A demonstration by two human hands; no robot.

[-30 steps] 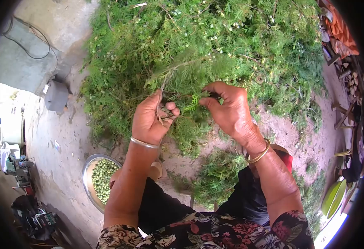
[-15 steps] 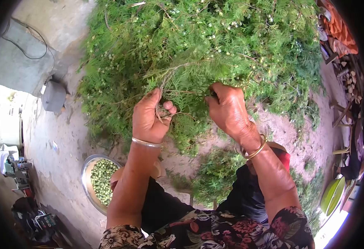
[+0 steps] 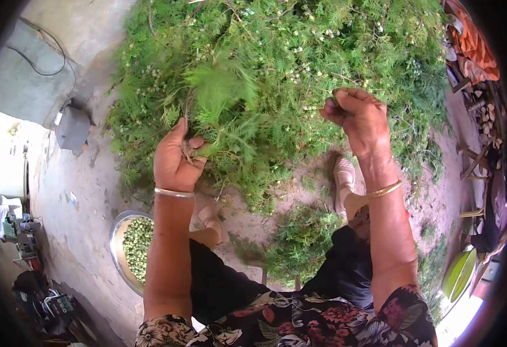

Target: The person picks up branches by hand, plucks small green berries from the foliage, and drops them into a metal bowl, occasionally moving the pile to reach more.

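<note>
I'm watching both hands working over the heap of feathery green plants [image 3: 299, 46] lying on the ground in front of the person. The left hand [image 3: 175, 159] is closing tight around the stem end of a sprig [image 3: 224, 87], thumb up and fingers wrapped across the stalks. The sprig is standing almost upright out of that fist, its long axis running away from the body, with the bushy top fanning out above the knuckles and against the heap.

The right hand [image 3: 360, 118] is hanging well apart, off to the right of the sprig and a little farther out. Its fingers are curling shut with the thumb pressing on the forefinger; I cannot tell whether it is pinching anything. So the sprig is lying to the left of the right hand, and the left hand is the one on it.

Below the left forearm a metal bowl [image 3: 112, 243] is sitting on the ground, holding small green pods [image 3: 138, 243].
</note>
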